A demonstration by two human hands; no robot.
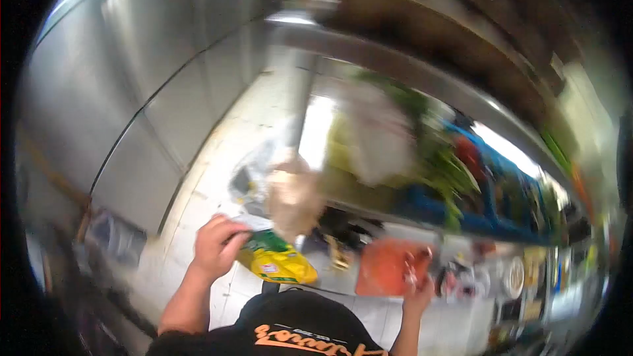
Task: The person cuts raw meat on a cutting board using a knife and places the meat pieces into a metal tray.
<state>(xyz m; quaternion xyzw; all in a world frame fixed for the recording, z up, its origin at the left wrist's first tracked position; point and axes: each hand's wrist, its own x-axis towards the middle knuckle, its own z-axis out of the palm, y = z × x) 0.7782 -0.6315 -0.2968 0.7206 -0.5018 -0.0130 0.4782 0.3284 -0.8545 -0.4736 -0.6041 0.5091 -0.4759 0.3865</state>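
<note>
My left hand point(217, 245) is closed, thumb and fingers pinching the top edge of a yellow and green plastic bag point(280, 260), which hangs in front of my body. My right hand point(420, 288) is lower right, at the edge of an orange-red container point(386, 267). Blur smears its fingers, so I cannot tell whether they grip anything. A brownish bag point(293, 198) stands just beyond the yellow bag, beside a clear plastic bag point(247, 181) on the floor.
Steel cabinet doors point(132, 66) line the left. On the right, a metal shelf point(422, 72) spans above a blue crate point(488, 204), leafy greens point(445, 171) and a whitish bag point(379, 132). White tiled floor point(198, 224) runs between. Containers point(511, 277) sit far right.
</note>
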